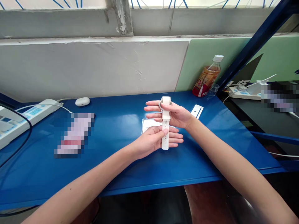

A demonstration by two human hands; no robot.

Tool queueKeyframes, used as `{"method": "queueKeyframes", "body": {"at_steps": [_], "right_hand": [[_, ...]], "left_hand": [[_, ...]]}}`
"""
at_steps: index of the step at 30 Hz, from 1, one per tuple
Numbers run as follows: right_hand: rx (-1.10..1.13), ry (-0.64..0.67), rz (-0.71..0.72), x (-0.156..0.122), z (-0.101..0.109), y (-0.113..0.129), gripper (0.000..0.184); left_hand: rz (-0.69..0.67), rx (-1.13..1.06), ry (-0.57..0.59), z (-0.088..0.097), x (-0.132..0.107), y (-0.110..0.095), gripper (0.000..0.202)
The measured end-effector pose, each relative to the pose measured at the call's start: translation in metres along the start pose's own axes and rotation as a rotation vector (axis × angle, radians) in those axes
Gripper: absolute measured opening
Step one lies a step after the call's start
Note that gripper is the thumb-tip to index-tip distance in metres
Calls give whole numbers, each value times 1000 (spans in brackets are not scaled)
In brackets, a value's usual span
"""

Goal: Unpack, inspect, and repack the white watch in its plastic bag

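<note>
A white wristwatch [165, 117] hangs lengthwise between my two hands above the blue table [112, 137]. Its perforated strap end points toward me, and the watch case at the far end is mostly hidden. With the thumb on the strap end and fingers stretched out behind it, my left hand [150, 141] grips the lower part. My right hand [181, 115] holds the upper part close to the case, thumb across the band and fingers extended to the left. Beneath my hands lies a flat white item [146, 123], partly covered.
On the left are a blurred-out phone [76, 135] on a cable, a white earbud case [82, 101] and a power strip [32, 115]. A drink bottle [206, 77] stands tilted at the back right, near a white card-like piece [197, 110]. A blue frame post [252, 43] rises at the right.
</note>
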State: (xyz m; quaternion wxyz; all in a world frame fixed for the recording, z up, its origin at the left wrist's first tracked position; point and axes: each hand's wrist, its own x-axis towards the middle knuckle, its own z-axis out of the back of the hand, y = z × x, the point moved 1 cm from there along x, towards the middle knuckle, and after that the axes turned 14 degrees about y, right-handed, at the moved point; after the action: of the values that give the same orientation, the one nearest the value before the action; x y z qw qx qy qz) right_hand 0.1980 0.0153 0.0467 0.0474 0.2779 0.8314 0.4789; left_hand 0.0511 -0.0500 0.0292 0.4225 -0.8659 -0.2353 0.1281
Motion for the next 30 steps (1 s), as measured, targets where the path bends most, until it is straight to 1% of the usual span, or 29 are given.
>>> {"method": "queueKeyframes", "body": {"at_steps": [4,10,14,17,25,30], "right_hand": [[2,-1,-27,0,1,0,41],[72,54,-25,0,0,1,63],[67,19,-38,0,-2,3,71],[58,-7,-54,0,-2,3,73],[46,-20,-65,0,-1,2,69],[52,1,-55,0,0,1,70]], "left_hand": [[-3,-18,2,2,0,2,26],[7,-38,-4,3,0,3,25],[10,-44,-3,4,0,3,24],[10,-35,-7,4,0,3,25],[-7,-34,1,4,0,1,25],[-2,-22,9,4,0,1,24]]}}
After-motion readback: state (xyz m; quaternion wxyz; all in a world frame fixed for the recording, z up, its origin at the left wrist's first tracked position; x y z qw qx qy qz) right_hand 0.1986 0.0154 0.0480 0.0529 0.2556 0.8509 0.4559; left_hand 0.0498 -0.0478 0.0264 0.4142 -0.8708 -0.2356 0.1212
